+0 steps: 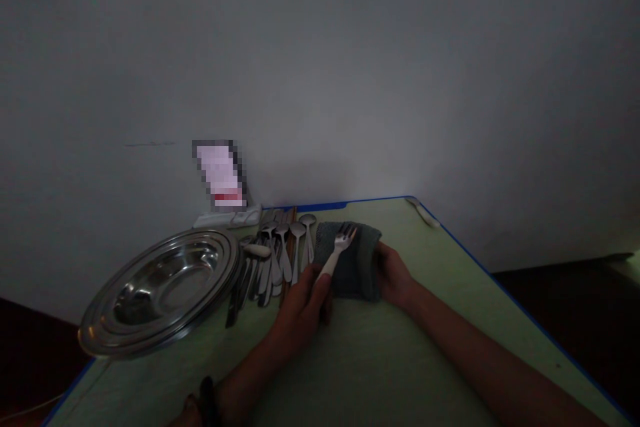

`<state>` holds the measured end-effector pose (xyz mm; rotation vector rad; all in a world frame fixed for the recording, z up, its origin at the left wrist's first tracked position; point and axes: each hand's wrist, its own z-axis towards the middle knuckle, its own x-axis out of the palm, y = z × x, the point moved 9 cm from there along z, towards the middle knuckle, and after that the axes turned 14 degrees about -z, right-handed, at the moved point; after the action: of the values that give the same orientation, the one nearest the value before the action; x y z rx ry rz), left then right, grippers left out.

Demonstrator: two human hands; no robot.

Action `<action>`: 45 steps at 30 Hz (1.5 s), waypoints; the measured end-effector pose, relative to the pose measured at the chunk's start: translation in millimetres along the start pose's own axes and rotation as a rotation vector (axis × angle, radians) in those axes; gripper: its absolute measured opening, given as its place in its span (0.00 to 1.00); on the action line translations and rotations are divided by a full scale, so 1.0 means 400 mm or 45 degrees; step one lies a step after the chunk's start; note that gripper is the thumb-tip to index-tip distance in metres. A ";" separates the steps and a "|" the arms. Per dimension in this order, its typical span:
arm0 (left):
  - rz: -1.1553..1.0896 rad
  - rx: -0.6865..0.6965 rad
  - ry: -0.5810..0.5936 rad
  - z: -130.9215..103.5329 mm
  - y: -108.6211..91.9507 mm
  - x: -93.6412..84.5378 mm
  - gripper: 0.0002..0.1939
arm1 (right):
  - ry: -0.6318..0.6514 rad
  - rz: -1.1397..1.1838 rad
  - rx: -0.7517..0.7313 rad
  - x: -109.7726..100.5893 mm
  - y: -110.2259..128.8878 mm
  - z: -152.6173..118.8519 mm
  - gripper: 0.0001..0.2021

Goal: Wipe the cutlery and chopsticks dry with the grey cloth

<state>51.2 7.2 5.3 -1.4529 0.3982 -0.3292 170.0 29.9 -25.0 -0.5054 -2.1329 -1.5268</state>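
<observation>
My left hand is closed round the pale handle of a fork, whose metal tines point up and to the right. Behind the fork hangs a grey-green cloth. My right hand grips this cloth at its right edge, with the fingers partly hidden behind it. Whether the cloth touches the tines is hard to tell. Just left of my left hand, several spoons and other cutlery lie in a group on the green table.
Stacked steel plates stand at the left of the table. A blurred-out device leans near the wall, behind a white holder. One utensil lies at the far right corner, by the blue table edge.
</observation>
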 end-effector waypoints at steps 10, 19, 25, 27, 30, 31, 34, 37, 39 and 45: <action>0.147 -0.024 -0.071 -0.005 -0.011 -0.008 0.16 | -0.021 -0.005 -0.062 -0.007 0.003 0.004 0.14; 0.487 0.110 0.130 -0.004 -0.036 0.021 0.15 | 0.013 -0.228 -0.267 -0.007 0.023 -0.009 0.11; 0.512 0.081 0.191 -0.007 -0.025 0.030 0.16 | -0.153 -0.673 -0.516 -0.014 0.053 -0.022 0.12; 0.524 0.067 0.185 -0.006 -0.020 0.028 0.16 | -0.155 -0.729 -0.565 -0.006 0.062 -0.028 0.11; 0.545 0.066 0.184 -0.006 -0.017 0.028 0.16 | -0.148 -0.753 -0.586 0.001 0.071 -0.036 0.08; 0.560 0.064 0.190 -0.007 -0.016 0.029 0.16 | -0.164 -0.776 -0.594 0.000 0.076 -0.038 0.07; 0.652 0.028 0.219 -0.010 -0.010 0.036 0.17 | -0.216 -0.859 -0.608 -0.008 0.084 -0.041 0.07; 0.737 -0.012 0.242 -0.012 -0.006 0.040 0.18 | -0.226 -0.884 -0.593 -0.015 0.082 -0.037 0.07; 0.724 -0.008 0.244 -0.012 -0.009 0.040 0.18 | -0.218 -0.882 -0.581 -0.016 0.080 -0.034 0.06; 0.684 0.009 0.243 -0.014 -0.012 0.040 0.17 | -0.201 -0.832 -0.590 -0.015 0.077 -0.030 0.08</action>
<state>63.0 -5.3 8.6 -1.2540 0.9168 -0.0332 193.8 28.0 -1.2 -0.0560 -2.1744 -2.4408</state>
